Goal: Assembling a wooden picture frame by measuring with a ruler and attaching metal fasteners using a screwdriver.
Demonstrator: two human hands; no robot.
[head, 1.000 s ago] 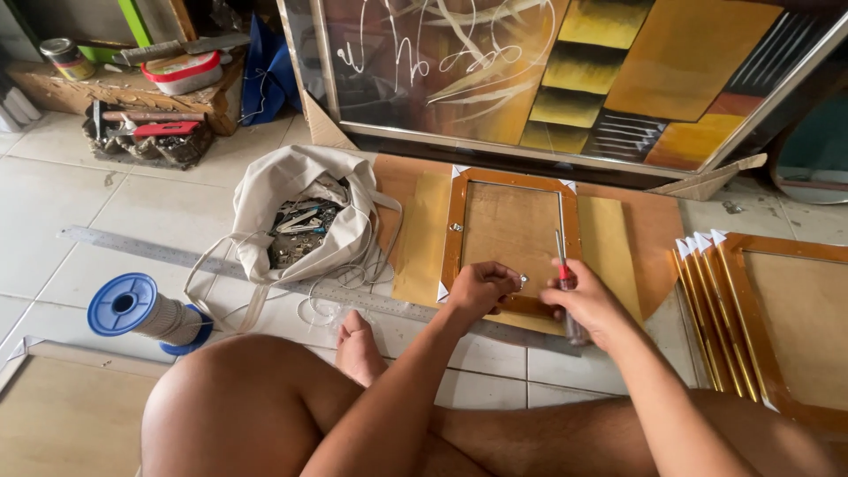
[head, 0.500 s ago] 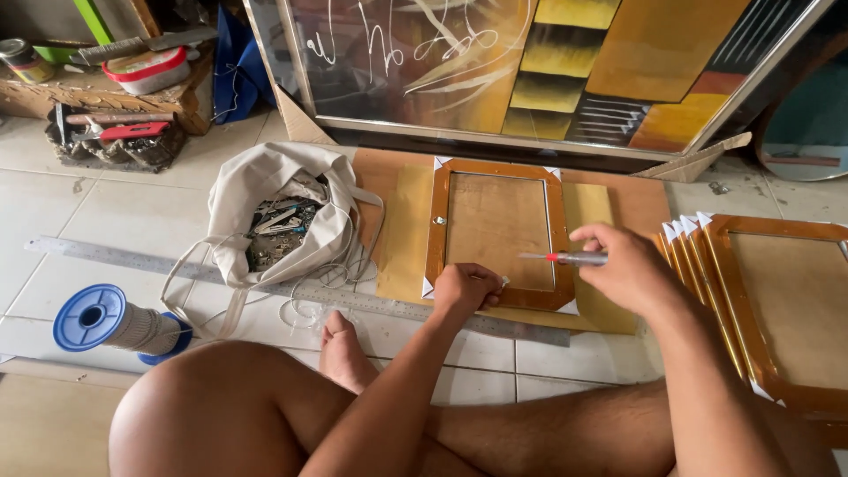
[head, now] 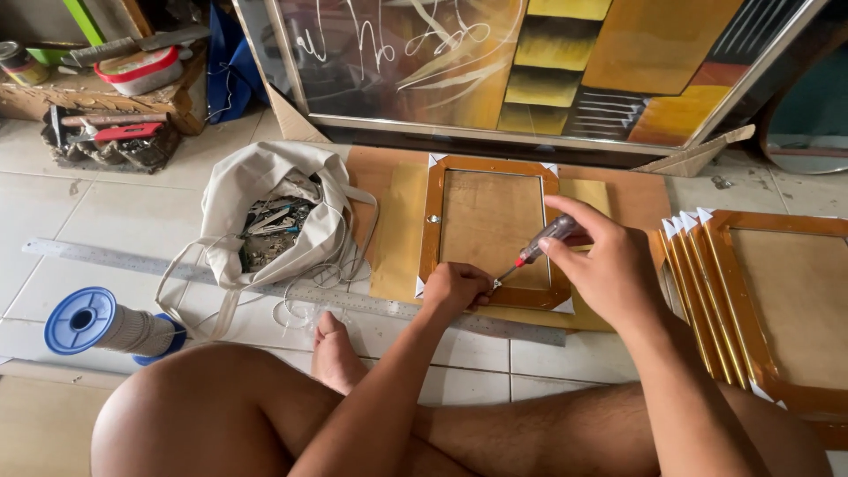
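Note:
A small wooden picture frame (head: 429,231) lies face down on brown paper on the tiled floor in front of me. My right hand (head: 601,265) grips a screwdriver (head: 541,246) with a clear and red handle; its tip points down-left at the frame's lower edge. My left hand (head: 458,286) is closed over that lower edge, fingers pinched right at the screwdriver's tip. What it pinches is too small to see.
A stack of gold frames (head: 751,300) lies at right. A white cloth bag (head: 265,221) of metal hardware sits left, with a blue spool (head: 102,325), a long steel ruler (head: 115,261) and a large painting (head: 530,62) leaning behind. My bare legs cross the foreground.
My right hand swung the screwdriver from pointing across the frame to its tip meeting my left fingers at the lower edge. The camera moved closer.

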